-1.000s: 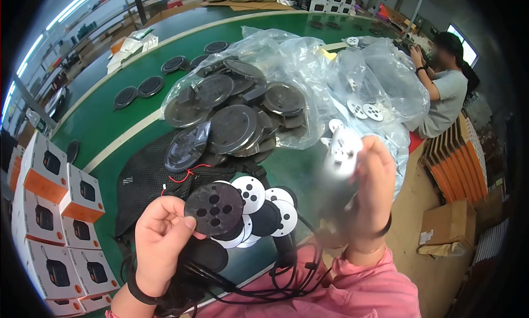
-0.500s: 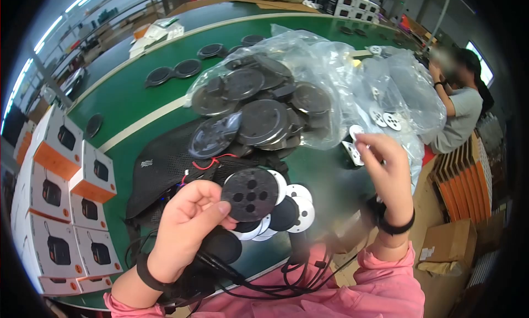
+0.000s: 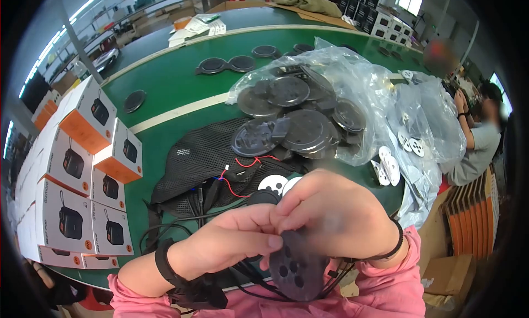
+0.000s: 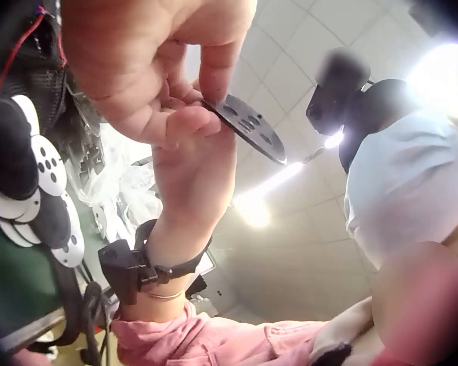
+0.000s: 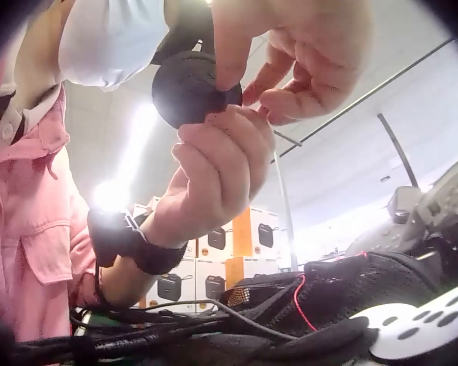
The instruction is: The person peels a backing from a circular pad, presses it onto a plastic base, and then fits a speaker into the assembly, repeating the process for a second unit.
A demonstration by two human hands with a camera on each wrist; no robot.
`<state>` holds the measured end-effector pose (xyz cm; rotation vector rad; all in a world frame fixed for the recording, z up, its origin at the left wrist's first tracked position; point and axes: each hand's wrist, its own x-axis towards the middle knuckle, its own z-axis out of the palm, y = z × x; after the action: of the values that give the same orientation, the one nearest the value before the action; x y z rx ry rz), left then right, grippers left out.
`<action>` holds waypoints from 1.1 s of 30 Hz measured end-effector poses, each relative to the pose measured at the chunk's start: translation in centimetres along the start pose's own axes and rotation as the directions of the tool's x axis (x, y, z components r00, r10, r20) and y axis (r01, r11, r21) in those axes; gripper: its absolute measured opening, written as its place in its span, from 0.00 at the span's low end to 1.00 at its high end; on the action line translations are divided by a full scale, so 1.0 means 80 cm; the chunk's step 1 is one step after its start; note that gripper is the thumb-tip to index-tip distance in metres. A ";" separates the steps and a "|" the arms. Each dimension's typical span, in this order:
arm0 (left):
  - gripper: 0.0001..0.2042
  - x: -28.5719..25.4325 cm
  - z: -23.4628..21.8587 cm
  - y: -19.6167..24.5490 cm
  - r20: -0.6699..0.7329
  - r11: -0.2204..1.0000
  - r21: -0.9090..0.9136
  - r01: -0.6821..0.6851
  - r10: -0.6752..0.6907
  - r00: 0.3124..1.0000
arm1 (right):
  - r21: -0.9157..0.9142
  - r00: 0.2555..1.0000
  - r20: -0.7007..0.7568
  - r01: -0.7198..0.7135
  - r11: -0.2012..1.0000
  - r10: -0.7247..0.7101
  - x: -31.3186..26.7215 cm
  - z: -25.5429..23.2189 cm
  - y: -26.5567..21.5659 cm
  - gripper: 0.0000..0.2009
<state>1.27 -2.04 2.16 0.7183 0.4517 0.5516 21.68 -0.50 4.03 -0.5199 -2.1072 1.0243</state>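
My left hand point(image 3: 220, 243) pinches the edge of a black disc point(image 3: 297, 268) with several round holes, low in the head view. Curled over the disc's upper edge, my right hand point(image 3: 344, 219) meets the left fingertips. The left wrist view shows the disc point(image 4: 252, 130) tilted, beside both hands' fingers. In the right wrist view, the right thumb lies across the disc point(image 5: 185, 95) while the left hand point(image 5: 225, 164) grips it from below. What the right fingertips pinch beyond the disc's edge is too small to tell. White holed discs point(image 3: 272, 183) lie partly hidden behind the hands.
Black round parts point(image 3: 308, 130) lie heaped on a clear plastic bag point(image 3: 377, 86). A black mesh bag point(image 3: 193, 158) with red wires is nearer. Boxes point(image 3: 71, 163) stand stacked left; white pieces point(image 3: 390, 166) lie right. A person point(image 3: 479, 139) works at the far right.
My right hand has come away from the white pieces at the right and joined the left hand at the black disc. The disc is now lower and tilted. The head view has turned left.
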 end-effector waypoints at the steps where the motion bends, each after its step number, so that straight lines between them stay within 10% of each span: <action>1: 0.15 -0.001 0.002 0.001 0.015 0.997 0.081 -0.012 0.011 1.000 | 0.008 0.999 -0.001 0.052 0.999 -0.052 0.004 0.000 0.002 0.13; 4: 0.14 0.000 0.000 0.002 0.041 0.971 0.179 -0.160 0.155 0.987 | 0.266 0.994 0.034 0.089 0.960 -0.102 0.016 0.000 0.010 0.08; 6: 0.08 -0.004 0.015 0.027 -0.115 0.944 0.329 0.009 0.031 0.993 | 0.502 0.997 -0.067 0.053 0.863 -0.022 0.018 -0.010 0.006 0.09; 7: 0.07 0.003 0.008 0.034 -0.052 0.707 0.686 -0.171 0.281 0.958 | 0.492 0.909 -0.400 0.104 0.864 0.118 0.026 0.004 -0.009 0.08; 10: 0.13 0.032 -0.023 0.051 0.249 -0.265 0.959 -0.102 0.611 0.752 | 0.774 0.939 -0.309 0.157 0.613 0.149 0.038 -0.046 -0.002 0.09; 14: 0.18 0.063 -0.058 0.055 0.235 -0.447 0.891 0.083 0.609 0.758 | 0.927 0.940 -0.241 0.148 0.344 0.244 0.041 -0.045 0.043 0.14; 18: 0.17 0.074 -0.058 0.055 0.082 -0.371 0.917 0.146 0.533 0.842 | 0.960 0.955 -0.165 0.098 0.263 0.246 0.036 -0.036 0.062 0.14; 20: 0.13 0.072 -0.057 0.056 0.087 -0.289 0.941 0.175 0.708 0.701 | 0.968 0.972 -0.186 0.157 0.195 0.144 0.027 -0.042 0.082 0.17; 22: 0.14 0.062 -0.064 0.057 -0.159 0.171 0.985 0.030 0.823 0.546 | 0.967 0.965 -0.229 0.211 0.143 0.129 0.021 -0.043 0.078 0.16; 25: 0.17 0.031 -0.054 0.068 -0.369 0.767 0.561 -0.310 0.567 0.736 | 0.967 0.969 -0.221 0.203 0.156 0.109 0.017 -0.043 0.071 0.15; 33: 0.20 0.004 -0.026 0.048 -0.257 0.896 0.248 -0.369 0.429 0.866 | 0.950 0.966 -0.226 0.190 0.247 0.125 0.015 -0.020 0.057 0.12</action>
<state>-0.90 1.56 3.44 0.9247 0.6564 1.0345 22.25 3.80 1.60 0.0740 -0.8425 1.8659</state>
